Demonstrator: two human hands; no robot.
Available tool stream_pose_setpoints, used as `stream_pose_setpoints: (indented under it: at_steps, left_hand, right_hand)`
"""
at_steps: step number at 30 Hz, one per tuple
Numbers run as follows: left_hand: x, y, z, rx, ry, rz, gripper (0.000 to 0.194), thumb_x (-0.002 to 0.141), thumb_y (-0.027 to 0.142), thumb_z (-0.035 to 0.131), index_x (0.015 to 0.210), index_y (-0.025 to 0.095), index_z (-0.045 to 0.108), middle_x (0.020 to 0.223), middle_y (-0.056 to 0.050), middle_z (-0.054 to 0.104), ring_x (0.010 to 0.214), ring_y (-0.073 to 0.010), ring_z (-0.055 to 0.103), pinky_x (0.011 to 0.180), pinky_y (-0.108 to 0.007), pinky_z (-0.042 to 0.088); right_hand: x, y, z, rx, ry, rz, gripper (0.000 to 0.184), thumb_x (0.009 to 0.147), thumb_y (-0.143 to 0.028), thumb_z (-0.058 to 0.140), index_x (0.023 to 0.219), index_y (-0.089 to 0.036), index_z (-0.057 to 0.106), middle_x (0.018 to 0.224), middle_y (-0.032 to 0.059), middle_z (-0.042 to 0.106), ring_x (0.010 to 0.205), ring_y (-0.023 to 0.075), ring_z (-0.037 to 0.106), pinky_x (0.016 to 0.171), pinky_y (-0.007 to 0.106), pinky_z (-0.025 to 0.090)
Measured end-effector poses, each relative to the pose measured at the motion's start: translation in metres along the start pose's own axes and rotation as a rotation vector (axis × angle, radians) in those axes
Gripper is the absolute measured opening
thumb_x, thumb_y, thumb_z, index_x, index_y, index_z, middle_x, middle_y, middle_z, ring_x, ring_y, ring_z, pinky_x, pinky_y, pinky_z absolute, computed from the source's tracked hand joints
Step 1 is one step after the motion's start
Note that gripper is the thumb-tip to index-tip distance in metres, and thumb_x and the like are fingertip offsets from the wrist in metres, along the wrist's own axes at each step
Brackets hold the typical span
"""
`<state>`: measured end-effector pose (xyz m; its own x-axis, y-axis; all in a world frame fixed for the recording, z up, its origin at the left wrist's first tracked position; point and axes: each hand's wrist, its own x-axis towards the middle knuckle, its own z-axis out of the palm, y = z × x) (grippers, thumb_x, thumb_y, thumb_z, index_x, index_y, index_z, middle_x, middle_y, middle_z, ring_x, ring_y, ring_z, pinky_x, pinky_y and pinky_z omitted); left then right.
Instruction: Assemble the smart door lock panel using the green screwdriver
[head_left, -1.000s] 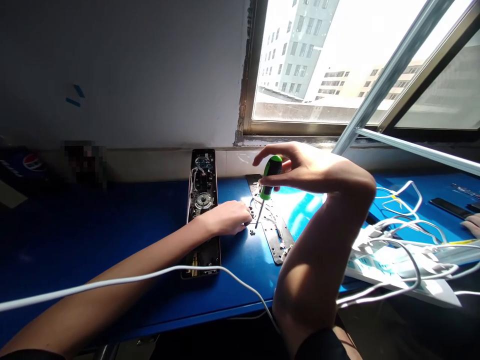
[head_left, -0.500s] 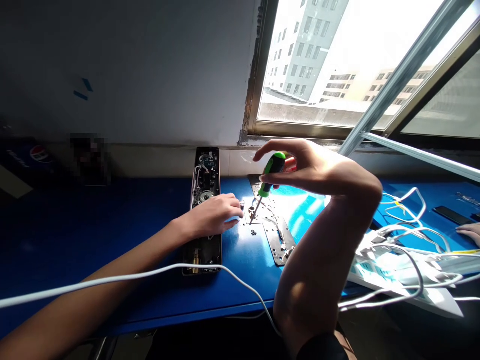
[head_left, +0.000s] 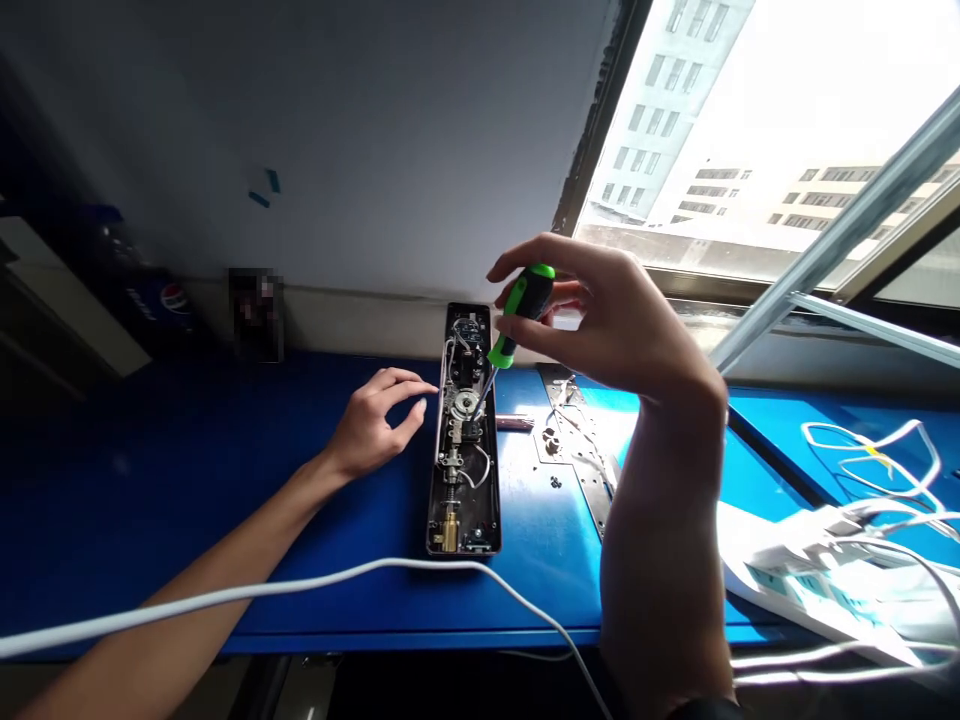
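An opened long black device housing (head_left: 465, 450) lies on the blue table (head_left: 187, 470), its inner parts and wires showing. My right hand (head_left: 600, 320) grips a green-and-black screwdriver (head_left: 517, 310) above it, the tip pointing down into the housing's upper middle. My left hand (head_left: 375, 420) rests on the table just left of the housing, fingers loosely spread and holding nothing. A metal cover plate (head_left: 581, 450) lies to the right of the housing, with small dark screws (head_left: 555, 482) beside it.
A white cable (head_left: 300, 585) crosses the table's near edge. A white power strip with tangled white cables (head_left: 840, 560) lies at the right. A dark box with a Pepsi logo (head_left: 161, 300) stands at the back left. A window (head_left: 757, 160) is behind.
My left hand has moved off the screws to the left side of the housing and opened. My right hand has carried the screwdriver from the metal plate over to the housing. The view has swung left.
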<state>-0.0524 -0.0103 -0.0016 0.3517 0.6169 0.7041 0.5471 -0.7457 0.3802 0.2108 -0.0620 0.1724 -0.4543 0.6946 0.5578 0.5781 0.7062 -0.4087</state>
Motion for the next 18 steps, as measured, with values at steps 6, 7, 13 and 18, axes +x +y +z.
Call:
stream_pose_setpoints:
  at_steps: [6,7,13,18]
  left_hand:
    - [-0.001,0.006,0.004,-0.072,-0.075,0.092,0.027,0.096,0.013,0.055,0.11,0.02,0.077,0.113,-0.008,0.071,0.105,-0.0226,0.066,0.095,-0.041,0.056]
    - [-0.002,0.007,0.004,-0.078,-0.079,0.098,0.028,0.096,0.012,0.055,0.111,0.02,0.077,0.114,-0.008,0.071,0.105,-0.0228,0.065,0.096,-0.041,0.056]
    - [-0.004,0.01,0.005,-0.103,-0.11,0.107,0.028,0.092,0.008,0.057,0.109,0.019,0.077,0.114,-0.009,0.07,0.105,-0.0239,0.064,0.091,-0.041,0.058]
    - [-0.004,0.009,0.007,-0.112,-0.113,0.108,0.026,0.091,0.008,0.058,0.108,0.018,0.076,0.114,-0.009,0.07,0.103,-0.0238,0.064,0.089,-0.041,0.059]
  right_hand:
    - [0.019,-0.004,0.031,-0.037,-0.003,-0.099,0.032,0.087,-0.019,0.069,0.119,-0.018,0.072,0.097,0.0011,0.075,0.075,0.0114,0.066,0.08,0.029,0.054]
    - [0.021,-0.004,0.034,-0.039,-0.026,-0.103,0.032,0.087,-0.018,0.068,0.119,-0.018,0.072,0.094,0.0005,0.075,0.073,0.0106,0.064,0.078,0.028,0.053]
    - [0.026,-0.002,0.043,-0.099,-0.086,-0.115,0.03,0.085,-0.018,0.07,0.115,-0.019,0.074,0.085,-0.0004,0.074,0.071,0.0105,0.061,0.072,0.026,0.049]
    - [0.026,0.0,0.046,-0.123,-0.087,-0.136,0.027,0.084,-0.017,0.071,0.111,-0.018,0.075,0.075,-0.0024,0.07,0.064,0.0091,0.058,0.067,0.023,0.047]
